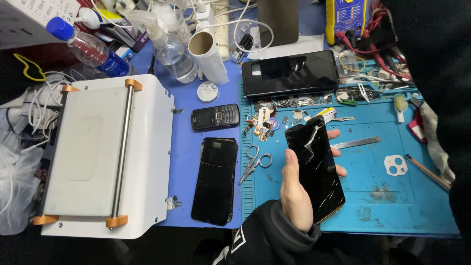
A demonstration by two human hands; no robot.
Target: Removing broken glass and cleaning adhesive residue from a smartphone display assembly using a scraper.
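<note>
My left hand (296, 192) comes up from the bottom edge in a black sleeve and holds a black smartphone (318, 164) with a badly cracked screen, face up. The thumb lies along the phone's left edge and the fingertips show past its right edge. The phone hovers over the blue work mat (392, 196). My right hand is not visible; only a dark sleeve (441, 73) fills the right side of the view.
Left of the mat lie a second black phone (216, 179), a small keypad phone (215, 117) and scissors (255, 162). A third phone (290, 72) sits at the mat's top edge. A white roller machine (105, 157) stands at the left. Bottles (169, 46), cables, small parts and a metal pry tool (355, 143) lie around.
</note>
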